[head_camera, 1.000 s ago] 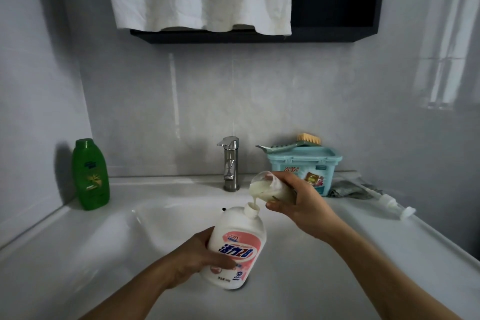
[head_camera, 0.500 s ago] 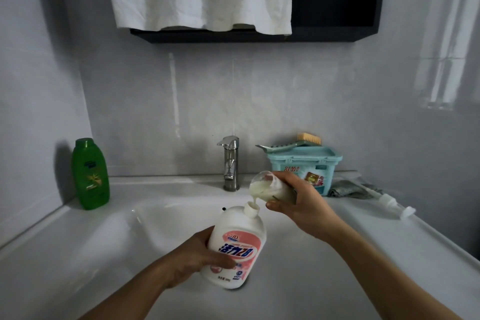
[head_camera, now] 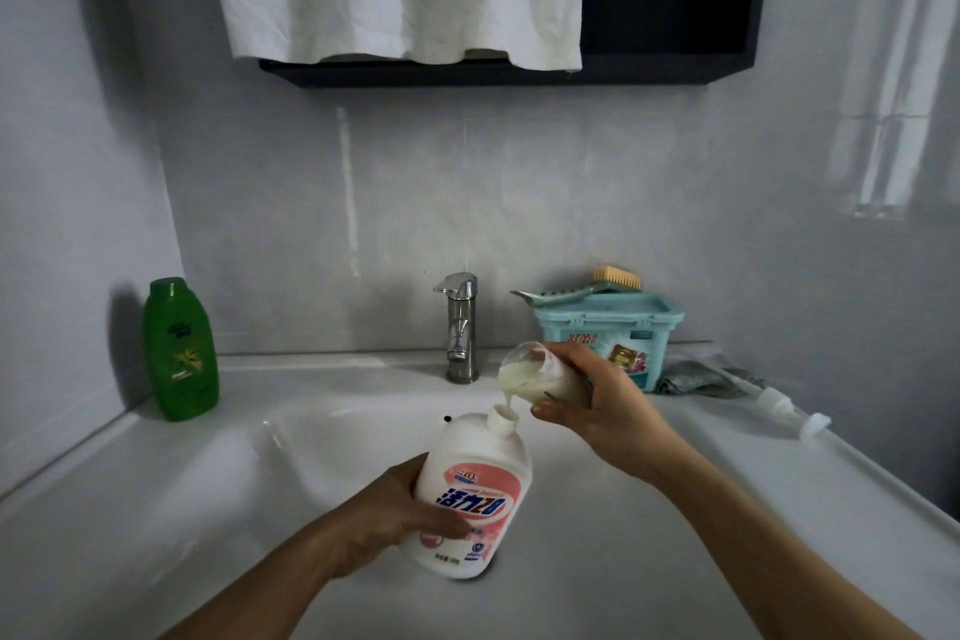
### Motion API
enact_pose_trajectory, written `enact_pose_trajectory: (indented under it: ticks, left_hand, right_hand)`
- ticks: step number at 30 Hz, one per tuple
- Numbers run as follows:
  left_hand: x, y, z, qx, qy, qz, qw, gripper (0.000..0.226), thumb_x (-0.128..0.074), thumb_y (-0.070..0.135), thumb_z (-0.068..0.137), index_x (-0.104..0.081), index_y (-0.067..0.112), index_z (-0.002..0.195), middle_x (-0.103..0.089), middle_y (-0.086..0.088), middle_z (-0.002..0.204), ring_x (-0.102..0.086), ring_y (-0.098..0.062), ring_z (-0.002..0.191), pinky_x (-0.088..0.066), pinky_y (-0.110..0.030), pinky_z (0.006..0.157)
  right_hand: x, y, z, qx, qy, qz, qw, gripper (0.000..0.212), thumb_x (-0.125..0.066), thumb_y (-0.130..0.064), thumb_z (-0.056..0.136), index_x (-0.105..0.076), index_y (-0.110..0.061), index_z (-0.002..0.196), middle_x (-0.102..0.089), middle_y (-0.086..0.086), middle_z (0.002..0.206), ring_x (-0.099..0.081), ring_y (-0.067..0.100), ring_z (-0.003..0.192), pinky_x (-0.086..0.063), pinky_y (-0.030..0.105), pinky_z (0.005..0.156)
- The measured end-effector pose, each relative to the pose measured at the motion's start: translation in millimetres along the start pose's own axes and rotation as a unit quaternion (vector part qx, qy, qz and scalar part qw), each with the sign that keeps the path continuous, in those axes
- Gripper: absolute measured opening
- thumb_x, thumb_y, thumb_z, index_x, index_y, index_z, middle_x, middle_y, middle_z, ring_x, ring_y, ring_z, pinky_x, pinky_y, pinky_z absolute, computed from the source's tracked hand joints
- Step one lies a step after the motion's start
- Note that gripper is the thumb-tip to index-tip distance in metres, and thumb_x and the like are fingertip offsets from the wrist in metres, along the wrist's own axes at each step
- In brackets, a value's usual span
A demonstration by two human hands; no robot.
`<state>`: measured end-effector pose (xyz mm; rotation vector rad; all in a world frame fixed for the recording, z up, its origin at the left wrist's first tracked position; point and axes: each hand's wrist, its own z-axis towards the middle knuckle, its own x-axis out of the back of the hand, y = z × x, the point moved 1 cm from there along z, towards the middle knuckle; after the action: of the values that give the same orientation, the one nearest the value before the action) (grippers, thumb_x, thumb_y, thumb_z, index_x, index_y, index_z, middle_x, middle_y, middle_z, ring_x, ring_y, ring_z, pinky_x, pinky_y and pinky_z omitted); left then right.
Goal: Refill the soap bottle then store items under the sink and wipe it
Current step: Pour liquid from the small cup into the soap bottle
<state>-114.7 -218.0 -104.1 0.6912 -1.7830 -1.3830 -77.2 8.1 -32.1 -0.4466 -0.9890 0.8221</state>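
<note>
I see the left hand (head_camera: 384,520) at 6 o'clock, fingers curled round the white soap bottle (head_camera: 470,494), which tilts over the sink basin (head_camera: 322,457) with its open neck toward 1 o'clock. Right hand (head_camera: 602,411) sits at 3 o'clock of the neck, fingers wrapped on 1 clear cup (head_camera: 535,374), tipped, creamy liquid running into the neck. Pump head (head_camera: 779,405) lies on the bench (head_camera: 753,473) at 3 o'clock, beside a grey cloth (head_camera: 696,379). Green bottle (head_camera: 181,348) at 9 o'clock, tap (head_camera: 460,327) at 12, teal box (head_camera: 608,335) at 1.

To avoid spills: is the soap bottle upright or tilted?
Tilted: the soap bottle leans right in the left hand, neck under the cup.
</note>
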Motion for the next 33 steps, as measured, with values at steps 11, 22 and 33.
enact_pose_trajectory:
  ticks: [11, 22, 33]
  left_hand:
    - [0.7, -0.2, -0.4, 0.009, 0.011, 0.010, 1.000, 0.053, -0.084, 0.004, 0.063, -0.064, 0.015, 0.111, -0.074, -0.004, 0.104, -0.070, -0.021, 0.098, -0.056, -0.033, 0.082]
    - [-0.4, 1.0, -1.2, 0.021, 0.019, 0.010, 1.000, 0.048, -0.078, -0.001, 0.070, -0.063, 0.016, 0.111, -0.075, -0.002, 0.103, -0.070, -0.019, 0.097, -0.056, -0.028, 0.075]
    - [-0.8, 0.9, -1.7, 0.014, 0.013, 0.001, 1.000, 0.051, -0.081, 0.002, 0.063, -0.064, 0.015, 0.109, -0.075, -0.004, 0.101, -0.071, -0.020, 0.096, -0.056, -0.032, 0.078]
  right_hand:
    - [0.7, -1.7, -0.7, 0.003, -0.002, -0.003, 1.000, 0.053, -0.076, -0.021, 0.075, -0.050, -0.030, 0.120, -0.052, -0.020, 0.102, -0.053, 0.003, 0.095, -0.046, 0.018, 0.082]
    - [1.6, -2.7, -1.9, 0.003, -0.005, -0.008, 1.000, 0.053, -0.075, -0.022, 0.076, -0.049, -0.030, 0.121, -0.051, -0.022, 0.102, -0.052, 0.001, 0.095, -0.047, 0.019, 0.084]
    - [0.6, -0.6, -0.3, 0.002, -0.002, -0.006, 1.000, 0.052, -0.077, -0.022, 0.074, -0.050, -0.032, 0.118, -0.054, -0.019, 0.103, -0.053, 0.001, 0.095, -0.045, 0.016, 0.082]
